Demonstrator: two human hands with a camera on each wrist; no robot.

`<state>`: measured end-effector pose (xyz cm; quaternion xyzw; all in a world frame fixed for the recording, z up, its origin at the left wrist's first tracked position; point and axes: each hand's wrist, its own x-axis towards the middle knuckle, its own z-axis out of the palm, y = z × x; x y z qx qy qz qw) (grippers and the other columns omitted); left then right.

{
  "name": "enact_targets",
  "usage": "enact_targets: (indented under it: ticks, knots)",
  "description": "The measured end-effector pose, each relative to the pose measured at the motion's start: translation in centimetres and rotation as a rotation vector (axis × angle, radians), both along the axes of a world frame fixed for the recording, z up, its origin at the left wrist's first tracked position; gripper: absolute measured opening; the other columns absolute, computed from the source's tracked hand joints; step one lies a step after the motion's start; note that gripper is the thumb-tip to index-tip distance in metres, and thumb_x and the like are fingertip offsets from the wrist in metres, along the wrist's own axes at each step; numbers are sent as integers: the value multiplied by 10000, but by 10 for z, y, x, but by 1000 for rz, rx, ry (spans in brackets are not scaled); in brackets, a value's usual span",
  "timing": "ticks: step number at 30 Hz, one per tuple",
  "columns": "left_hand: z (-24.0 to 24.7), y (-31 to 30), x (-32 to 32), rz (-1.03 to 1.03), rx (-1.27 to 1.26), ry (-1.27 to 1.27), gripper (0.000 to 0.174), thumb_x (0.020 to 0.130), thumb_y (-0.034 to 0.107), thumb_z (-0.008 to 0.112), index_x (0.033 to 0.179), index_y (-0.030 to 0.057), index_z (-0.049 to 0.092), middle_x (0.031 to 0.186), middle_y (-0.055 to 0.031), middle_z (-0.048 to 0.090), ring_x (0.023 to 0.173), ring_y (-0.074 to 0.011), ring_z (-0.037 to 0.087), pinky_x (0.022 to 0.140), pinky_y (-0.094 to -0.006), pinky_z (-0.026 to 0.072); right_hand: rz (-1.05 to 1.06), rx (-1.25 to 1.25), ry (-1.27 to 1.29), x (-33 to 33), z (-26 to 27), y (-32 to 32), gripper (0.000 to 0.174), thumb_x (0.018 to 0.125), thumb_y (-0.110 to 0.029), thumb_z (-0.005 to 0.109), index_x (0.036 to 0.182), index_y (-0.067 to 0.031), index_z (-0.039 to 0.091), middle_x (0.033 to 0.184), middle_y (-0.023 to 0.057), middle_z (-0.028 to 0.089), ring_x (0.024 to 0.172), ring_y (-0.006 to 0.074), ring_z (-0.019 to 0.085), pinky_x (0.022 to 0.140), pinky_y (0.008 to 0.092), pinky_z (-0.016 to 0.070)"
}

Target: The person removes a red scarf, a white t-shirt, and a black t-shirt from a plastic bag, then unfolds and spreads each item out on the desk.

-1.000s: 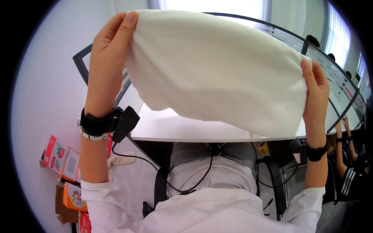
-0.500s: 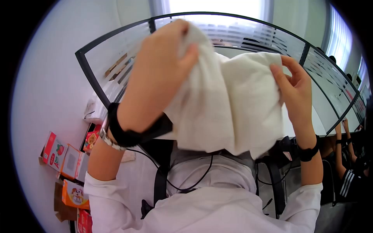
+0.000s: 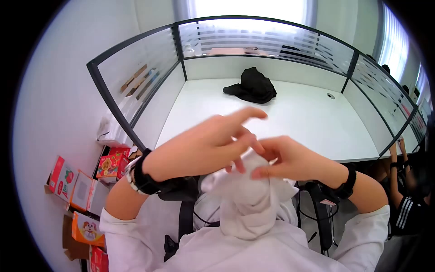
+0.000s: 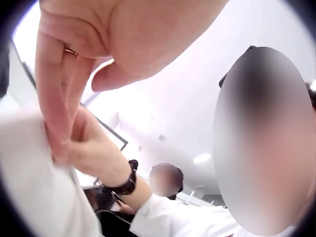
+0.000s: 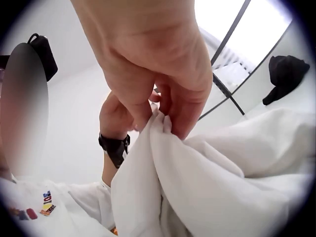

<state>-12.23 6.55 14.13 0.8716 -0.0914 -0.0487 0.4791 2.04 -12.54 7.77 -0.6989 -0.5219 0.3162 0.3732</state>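
In the head view a white cloth (image 3: 248,213) hangs in folds over the person's lap, bunched at its top. My right hand (image 3: 292,158) pinches that gathered top between thumb and fingers. The right wrist view shows the cloth (image 5: 202,182) draping down from the pinch. My left hand (image 3: 199,147) is close by, slightly blurred, its index finger stretched out over the right hand. In the left wrist view its long fingers (image 4: 54,98) reach down to the right fingertips at the edge of the cloth, while the thumb stands apart from them.
A crumpled black cloth item (image 3: 258,86) lies at the back of the white desk (image 3: 312,122). Framed partition panels (image 3: 263,38) surround the desk. Colourful boxes (image 3: 113,165) stand on the left, and another person's arms (image 3: 396,177) show at far right.
The white cloth was first spread wide between both raised hands, then folded inward. Both hands have now come together lower, near the lap, and the left hand's fingers have straightened.
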Motion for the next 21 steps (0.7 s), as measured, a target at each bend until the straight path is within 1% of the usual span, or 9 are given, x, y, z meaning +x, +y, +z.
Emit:
enact_targets:
  ticks: [4,6,7,10,11,12,15,16,21]
  knots:
    - [-3,32,-10,181,-66,-265,375,1069,178,463,1422,54,463,1035,-116,737,726,-132,713,588,-223,524,-93,63,-213,17,16,-23,250,881,-226,817,969,-65,647,836,-38,615,810,58,553,700,255,480]
    - [-5,46,-15,234,-83,-266,334,1063,204,487,1357,49,524,997,-108,733,714,-129,706,605,-217,515,-450,309,-209,67,59,-54,234,908,-258,774,932,-67,640,829,-19,630,762,91,583,672,254,474]
    - [-9,52,-17,254,-85,-264,329,1063,208,489,1347,49,530,989,-104,731,713,-127,705,608,-217,516,-701,795,-308,112,74,-79,247,953,-285,716,1016,-54,653,878,1,655,779,94,594,655,262,485]
    - [-27,68,-16,271,-98,-244,310,1061,216,492,1315,50,553,969,-93,726,718,-124,702,618,-216,519,-766,1270,-462,164,132,-194,374,1085,-243,514,1357,8,573,1227,106,633,1166,159,604,1123,279,435]
    - [-31,70,-14,274,-104,-214,292,1058,210,490,1288,50,572,974,-91,724,727,-124,703,622,-217,519,-808,1564,-131,210,151,-238,327,1042,-153,591,1250,98,566,1241,163,616,1208,219,589,1120,297,456]
    - [-39,73,-11,269,-123,-213,275,1054,203,491,1262,51,587,980,-92,724,730,-129,705,632,-230,527,-799,1603,-117,215,137,-253,299,1028,-136,610,1178,120,570,1146,162,620,1175,265,601,1129,334,467]
    - [-53,76,-1,200,-91,-122,269,1051,215,501,1236,44,595,1001,-84,714,765,-141,708,678,-259,540,-997,1480,333,307,101,-309,147,964,-94,679,1044,25,644,1001,117,673,1046,243,661,1011,366,538]
    - [-58,76,4,192,-105,-125,269,1051,215,501,1236,44,595,1001,-84,714,765,-141,708,678,-259,540,-793,1258,126,290,70,-293,112,943,-92,699,1026,-21,670,994,84,702,1033,212,670,992,360,543]
    - [-90,76,24,67,223,-46,288,1019,241,547,1165,5,622,972,-111,713,813,-218,694,751,-332,529,-835,661,393,232,2,-176,300,918,-101,689,1202,-59,604,1022,44,654,950,191,632,939,364,536]
